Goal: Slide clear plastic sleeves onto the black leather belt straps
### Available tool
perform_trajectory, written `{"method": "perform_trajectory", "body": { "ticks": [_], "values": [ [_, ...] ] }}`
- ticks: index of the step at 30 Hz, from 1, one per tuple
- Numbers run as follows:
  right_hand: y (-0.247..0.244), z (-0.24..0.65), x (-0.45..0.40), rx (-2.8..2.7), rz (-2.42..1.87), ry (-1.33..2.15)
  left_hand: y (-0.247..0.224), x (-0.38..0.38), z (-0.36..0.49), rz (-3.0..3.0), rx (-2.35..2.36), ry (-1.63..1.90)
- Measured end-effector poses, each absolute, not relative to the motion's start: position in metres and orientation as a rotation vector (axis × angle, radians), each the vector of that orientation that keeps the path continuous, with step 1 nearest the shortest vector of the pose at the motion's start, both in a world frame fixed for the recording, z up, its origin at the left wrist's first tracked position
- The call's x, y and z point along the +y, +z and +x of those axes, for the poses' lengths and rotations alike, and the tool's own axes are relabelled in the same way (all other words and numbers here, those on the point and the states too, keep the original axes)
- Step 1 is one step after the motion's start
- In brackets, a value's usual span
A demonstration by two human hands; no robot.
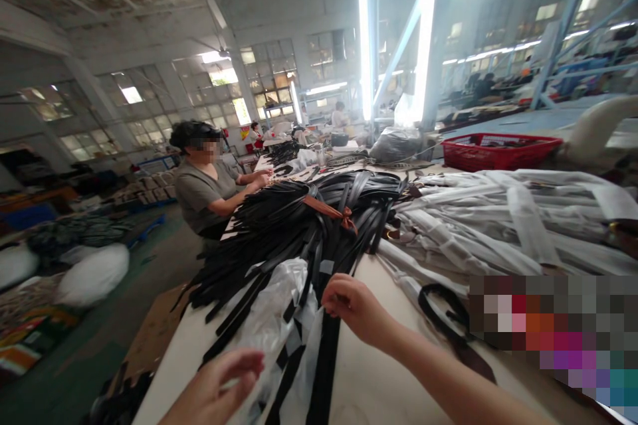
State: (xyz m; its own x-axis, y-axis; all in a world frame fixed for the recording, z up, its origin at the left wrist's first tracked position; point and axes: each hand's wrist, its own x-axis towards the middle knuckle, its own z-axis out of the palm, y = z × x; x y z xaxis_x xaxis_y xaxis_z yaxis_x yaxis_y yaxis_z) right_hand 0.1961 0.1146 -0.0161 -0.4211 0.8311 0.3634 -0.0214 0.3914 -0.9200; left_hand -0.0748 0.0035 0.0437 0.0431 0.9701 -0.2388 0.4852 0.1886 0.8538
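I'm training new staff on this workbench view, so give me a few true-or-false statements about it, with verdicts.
1. An orange-brown strap is tied around the black straps. True.
2. The left hand and right hand wear gloves. False: both are bare.
3. The red plastic basket stands left of the co-worker. False: it stands far to the right, beyond the pale straps.
4. The co-worker wears a grey top. True.

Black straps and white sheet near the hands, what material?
The black straps look like leather or faux leather, with a soft sheen and flat cut edges; the look can't settle which. The white sheet looks like thin plastic film, glossy and creased.
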Motion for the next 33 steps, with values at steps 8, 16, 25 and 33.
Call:
{"method": "perform_trajectory", "body": {
  "ticks": [8,16,25,33],
  "values": [
    [-0.019,0.188,0.105,-1.775,-0.691,1.026,0.001,0.064,0.014,1.387,1.332,0.801],
    [-0.020,0.172,0.094,-1.128,-0.869,1.892,-0.030,0.069,0.008,1.397,1.438,1.007],
    [-0.029,0.163,0.085,-0.997,-0.874,1.951,-0.022,0.052,0.024,1.463,1.622,1.008],
    [-0.044,0.159,0.095,-1.012,-0.731,1.774,-0.029,0.050,0.020,1.381,1.386,0.929]
  ]
}}
